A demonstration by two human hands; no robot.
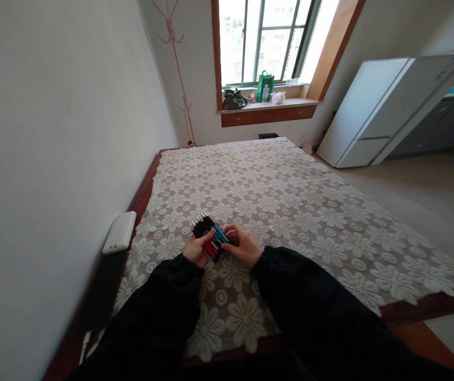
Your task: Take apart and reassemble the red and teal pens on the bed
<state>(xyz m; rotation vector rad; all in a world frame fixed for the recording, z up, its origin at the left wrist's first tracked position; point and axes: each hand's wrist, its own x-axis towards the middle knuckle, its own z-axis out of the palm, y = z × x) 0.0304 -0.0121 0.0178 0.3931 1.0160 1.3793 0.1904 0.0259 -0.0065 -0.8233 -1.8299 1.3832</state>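
A bundle of several pens [211, 236], with black, red and turquoise barrels and thin metal tips pointing up and to the left, is held just above the lace tablecloth [246, 206]. My left hand [200, 247] grips the bundle from its left side, thumb laid across the barrels. On the opposite side, the fingers of my right hand [243, 243] are closed against the turquoise pens. Its fingertips partly cover the lower ends, so I cannot tell whether it pinches one pen or several.
Along the left table edge lie a white power bank [119, 232] and a dark flat device [102, 291] with a white cable [84, 344]. A wall borders that side. Beyond the table are a pink coat rack [177, 58], a windowsill with bags [266, 87] and a white fridge [381, 106].
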